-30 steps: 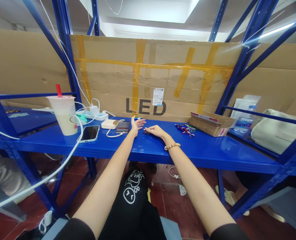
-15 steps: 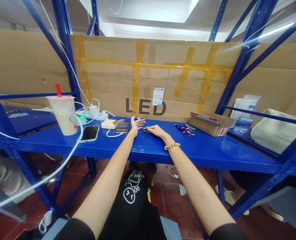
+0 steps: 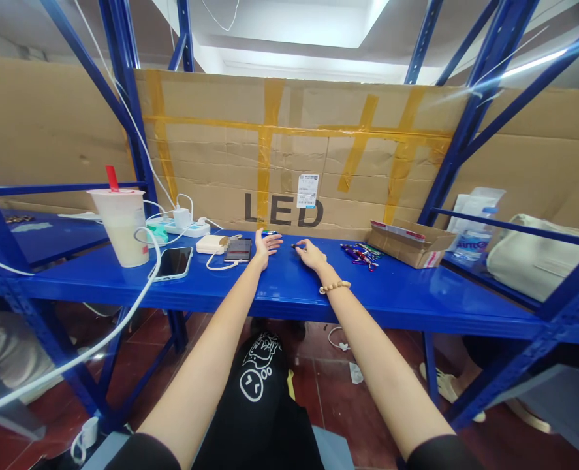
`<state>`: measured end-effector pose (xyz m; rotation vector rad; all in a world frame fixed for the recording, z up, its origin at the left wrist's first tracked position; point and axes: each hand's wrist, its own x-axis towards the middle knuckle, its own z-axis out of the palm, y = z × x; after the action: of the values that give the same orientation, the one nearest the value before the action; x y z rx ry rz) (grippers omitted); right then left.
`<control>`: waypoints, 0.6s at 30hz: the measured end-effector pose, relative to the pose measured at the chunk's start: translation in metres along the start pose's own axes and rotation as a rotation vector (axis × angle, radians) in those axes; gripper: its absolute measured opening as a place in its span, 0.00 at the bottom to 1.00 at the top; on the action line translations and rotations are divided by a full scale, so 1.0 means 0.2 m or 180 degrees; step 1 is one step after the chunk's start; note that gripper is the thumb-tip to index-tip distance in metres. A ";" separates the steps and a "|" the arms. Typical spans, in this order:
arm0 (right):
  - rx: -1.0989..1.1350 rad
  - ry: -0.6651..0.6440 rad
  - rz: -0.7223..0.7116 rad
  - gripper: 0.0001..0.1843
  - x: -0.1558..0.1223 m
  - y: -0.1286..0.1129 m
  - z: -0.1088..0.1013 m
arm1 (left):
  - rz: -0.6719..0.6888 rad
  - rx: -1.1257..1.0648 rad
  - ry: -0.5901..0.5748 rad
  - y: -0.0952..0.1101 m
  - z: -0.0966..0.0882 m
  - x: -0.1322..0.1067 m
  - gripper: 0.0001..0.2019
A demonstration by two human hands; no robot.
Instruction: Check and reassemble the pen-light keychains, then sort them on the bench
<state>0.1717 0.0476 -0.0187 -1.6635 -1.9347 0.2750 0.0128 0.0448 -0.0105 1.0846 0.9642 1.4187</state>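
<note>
My left hand (image 3: 267,247) rests on its edge on the blue tabletop (image 3: 289,287), fingers spread and nothing in the palm. Just behind its fingertips lies a small white, green and blue item (image 3: 270,232), partly covered. To its left is a dark-screened device (image 3: 239,249) with a white cable. A short way to the right, my right hand (image 3: 311,254) is closed in a pinch. A small dark tip (image 3: 294,245) sticks out from its fingers on the left; the rest is hidden. Right of this hand lies a pile of slim purple, red and green items (image 3: 361,254).
An open cardboard box (image 3: 409,245) stands at the right. On the left are a drink cup (image 3: 123,228) with a red straw, a phone (image 3: 173,262), a cream power bank (image 3: 211,244) and a power strip (image 3: 191,227). A white cable (image 3: 98,344) crosses the left side. Cardboard (image 3: 211,156) walls the back.
My right hand has moved slightly away from my left, to the right, still pinched. My left hand stays open in about the same place.
</note>
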 end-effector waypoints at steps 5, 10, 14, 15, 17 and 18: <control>-0.0845 0.0480 0.0793 0.16 0.02 0.11 -0.05 | 0.0027 0.0049 -0.0005 -0.01 0.00 0.00 0.33; -0.1500 0.0860 0.1147 0.20 0.01 0.23 -0.14 | 0.0022 0.0051 0.0013 -0.01 0.01 0.01 0.32; -0.1784 0.0801 0.0823 0.22 0.01 0.24 -0.17 | 0.0026 -0.0029 0.0069 -0.02 0.01 0.01 0.32; -0.1811 0.0735 0.0666 0.22 0.02 0.22 -0.16 | 0.0027 -0.0055 0.0084 -0.03 0.01 0.01 0.33; -0.1803 0.0581 0.0334 0.20 0.06 0.15 -0.12 | 0.0019 -0.0106 0.0108 -0.04 0.00 0.03 0.32; -0.1770 0.0499 0.0168 0.19 0.09 0.10 -0.08 | 0.0010 -0.0128 0.0115 -0.05 0.00 0.04 0.31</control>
<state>0.1963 0.0653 -0.0105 -2.0062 -1.9565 -0.4022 0.0152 0.0533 -0.0190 1.0343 0.9563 1.4586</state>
